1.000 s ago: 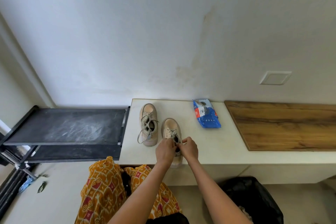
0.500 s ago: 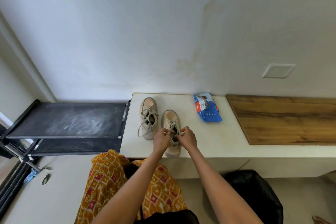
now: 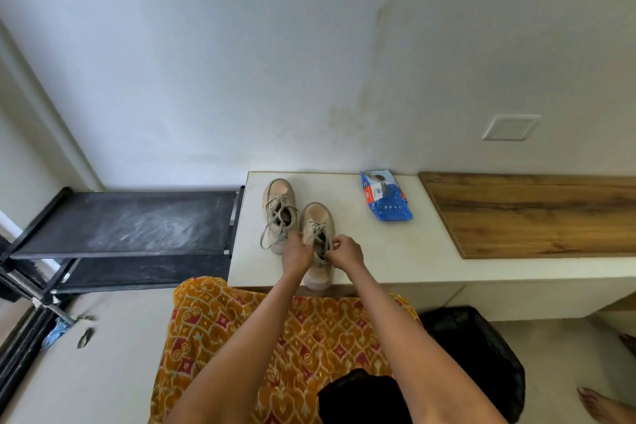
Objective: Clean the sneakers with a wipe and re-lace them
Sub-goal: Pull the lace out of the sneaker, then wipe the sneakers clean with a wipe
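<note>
Two beige sneakers stand on a white counter (image 3: pixel 395 251), toes to the wall. The left sneaker (image 3: pixel 278 206) has grey laces hanging loose over its side. The right sneaker (image 3: pixel 318 217) sits nearer, its heel over the counter's front edge. My left hand (image 3: pixel 296 253) grips that shoe's left side at the laces. My right hand (image 3: pixel 347 251) pinches a grey lace (image 3: pixel 323 251) over the shoe's opening. A blue wipe pack (image 3: pixel 385 196) lies to the right near the wall.
A black shoe rack (image 3: pixel 127 220) adjoins the counter's left end. A wooden panel (image 3: pixel 537 213) covers the counter's right part. A black bag (image 3: pixel 475 354) sits on the floor below, and a bare foot (image 3: pixel 605 404) shows at bottom right. My patterned orange garment (image 3: pixel 292 337) is below.
The view has tilted a little further down. Both hands stay at the right sneaker's laces, the fingers shifting slightly. Sneakers and wipe pack have not moved.
</note>
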Motion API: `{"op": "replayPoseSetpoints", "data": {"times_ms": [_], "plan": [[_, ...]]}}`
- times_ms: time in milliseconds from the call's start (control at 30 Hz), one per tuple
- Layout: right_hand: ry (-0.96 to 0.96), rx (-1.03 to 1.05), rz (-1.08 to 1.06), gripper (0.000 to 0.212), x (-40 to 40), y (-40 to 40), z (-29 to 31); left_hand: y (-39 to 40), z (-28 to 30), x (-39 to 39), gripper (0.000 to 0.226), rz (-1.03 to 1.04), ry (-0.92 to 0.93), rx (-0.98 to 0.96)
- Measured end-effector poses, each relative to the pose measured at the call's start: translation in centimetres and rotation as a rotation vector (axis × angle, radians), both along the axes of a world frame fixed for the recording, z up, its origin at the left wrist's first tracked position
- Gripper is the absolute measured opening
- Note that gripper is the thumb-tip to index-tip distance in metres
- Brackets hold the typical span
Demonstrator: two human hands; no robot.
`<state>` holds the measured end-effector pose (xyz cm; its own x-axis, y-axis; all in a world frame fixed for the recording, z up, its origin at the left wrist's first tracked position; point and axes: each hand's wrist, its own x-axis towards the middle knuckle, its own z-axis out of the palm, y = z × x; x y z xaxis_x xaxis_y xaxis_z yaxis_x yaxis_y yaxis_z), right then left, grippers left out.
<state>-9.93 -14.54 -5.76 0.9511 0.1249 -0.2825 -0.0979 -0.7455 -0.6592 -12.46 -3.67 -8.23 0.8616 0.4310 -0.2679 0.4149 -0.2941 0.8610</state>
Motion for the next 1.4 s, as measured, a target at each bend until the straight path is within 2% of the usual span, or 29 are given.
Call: {"op": "replayPoseSetpoints", "data": {"times_ms": [133,300,467,567,633,767,900,1033,1133,1233,1400], "plan": [[0.056,0.028,-0.009,0.037,-0.9,0.3,-0.5,0.9,-0.6,-0.8,0.023,-0.013,-0.006,0.047],[0.042,0.045,0.019,0.018,-0.9,-0.2,-0.5,0.4,-0.2,-1.5,0.020,-0.006,-0.089,0.226],[-0.049,0.063,0.033,0.027,1.3,-1.2,0.1,-1.1,1.3,0.8,0.018,-0.057,-0.282,0.425],[-0.118,0.073,-0.009,0.028,4.1,-1.6,0.6,-2.8,2.7,4.1,0.018,-0.121,-0.339,0.545],[-0.160,0.091,-0.063,0.025,6.5,-2.1,0.6,-4.2,3.3,7.2,0.020,-0.181,-0.336,0.545],[-0.216,0.099,-0.179,0.024,12.8,-4.7,-0.8,-7.3,3.3,14.4,0.026,-0.269,-0.213,0.377],[-0.281,0.077,-0.323,0.026,19.4,-6.9,-2.9,-9.4,1.2,20.2,0.033,-0.274,-0.110,0.246],[-0.287,0.013,-0.359,0.028,24.4,-8.2,-5.2,-9.8,-1.8,24.1,0.035,-0.264,-0.047,0.184],[-0.233,0.004,-0.378,0.026,26.4,-8.7,-7.0,-9.9,-3.4,25.4,0.042,-0.304,-0.047,0.217],[-0.210,-0.039,-0.284,0.024,26.5,-8.9,-8.1,-9.9,-4.3,25.7,0.049,-0.384,-0.044,0.349],[-0.260,-0.026,-0.195,0.023,25.0,-7.9,-8.4,-10.1,-5.5,24.6,0.072,-0.539,-0.055,0.476]]}}
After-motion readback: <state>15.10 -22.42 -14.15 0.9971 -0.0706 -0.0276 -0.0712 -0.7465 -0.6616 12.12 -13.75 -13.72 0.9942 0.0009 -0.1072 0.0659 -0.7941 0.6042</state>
